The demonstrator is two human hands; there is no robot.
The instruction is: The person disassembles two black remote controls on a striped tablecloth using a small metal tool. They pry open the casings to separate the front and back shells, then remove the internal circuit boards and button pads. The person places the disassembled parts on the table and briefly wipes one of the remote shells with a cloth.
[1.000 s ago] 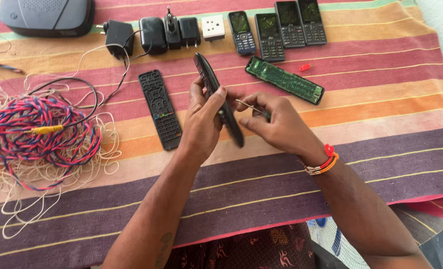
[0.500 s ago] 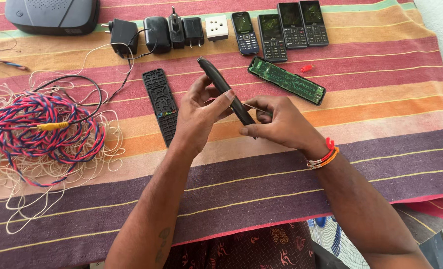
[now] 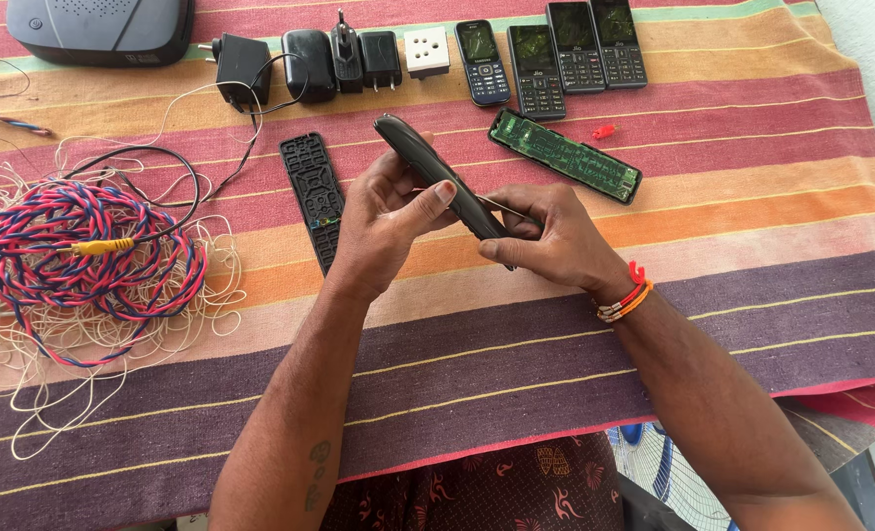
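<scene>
My left hand (image 3: 383,221) grips a long black remote-control shell (image 3: 436,172), held tilted above the striped cloth. My right hand (image 3: 554,236) holds the shell's lower end and pinches a thin metal tool (image 3: 501,206) whose tip rests against the shell's edge. A black keypad panel (image 3: 312,192) lies flat on the cloth just left of my left hand. A green circuit board (image 3: 565,155) lies beyond my right hand, with a small red piece (image 3: 604,131) next to it.
Three keypad phones (image 3: 551,54) lie in a row at the back, beside a white socket (image 3: 427,51) and several black chargers (image 3: 305,61). A dark box (image 3: 98,28) sits at the far left. A red-blue twisted cable coil (image 3: 84,251) and pale string (image 3: 25,344) lie left.
Both hands turned the remote shell from nearly upright to a flatter slant, its top end pointing left and away. The right hand stays at its lower end with the tool.
</scene>
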